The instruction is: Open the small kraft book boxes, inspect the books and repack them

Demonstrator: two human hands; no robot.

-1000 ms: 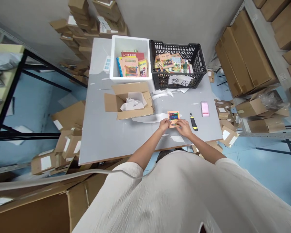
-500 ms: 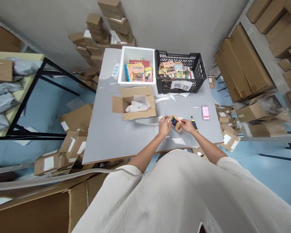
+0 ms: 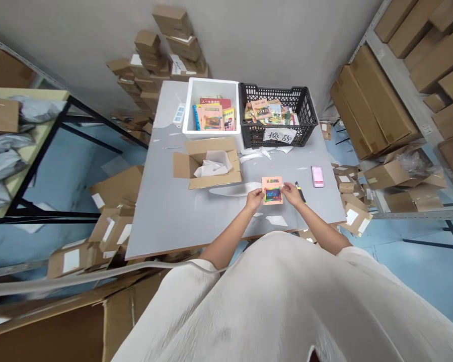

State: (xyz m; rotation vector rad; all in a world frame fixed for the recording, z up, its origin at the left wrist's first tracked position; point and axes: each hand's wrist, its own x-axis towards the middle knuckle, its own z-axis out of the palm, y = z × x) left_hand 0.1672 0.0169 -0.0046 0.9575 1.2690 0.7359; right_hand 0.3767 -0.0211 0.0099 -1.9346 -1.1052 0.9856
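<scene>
At the near edge of the table: left hand and right hand pinch opposite sides of pink booklet, fingers closed on it. Utility knife just beside right hand; open carton beyond left hand.

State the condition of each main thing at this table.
Pink book: apparently closed, between left hand and right hand
Cardboard box: flaps open, white paper inside
White box: open, books inside
Black crate: open, books inside
Cutter: lying flat, blade unclear
Phone: face up, apparently lit
</scene>
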